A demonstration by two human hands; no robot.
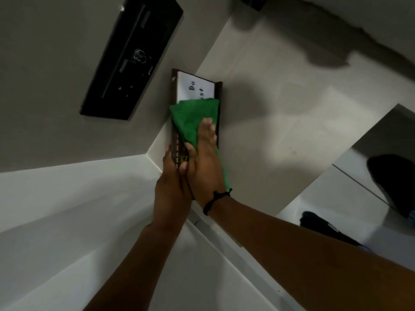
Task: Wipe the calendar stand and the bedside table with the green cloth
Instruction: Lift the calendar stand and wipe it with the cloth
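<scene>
The dark brown calendar stand (174, 122) stands on the pale bedside table (280, 97), close to the wall, with a white printed card (195, 86) in its far part. My left hand (173, 185) grips the stand's near end, fingers wrapped over the edge with the month names. My right hand (206, 158) lies flat on the green cloth (190, 117) and presses it against the stand's face. The cloth covers the middle of the stand and trails down past my right wrist, which wears a black cord bracelet.
A black wall panel (132, 57) with switches hangs on the grey wall to the left. White surfaces (67, 198) fill the lower left. A mirror-like panel (370, 176) on the right shows dark shapes.
</scene>
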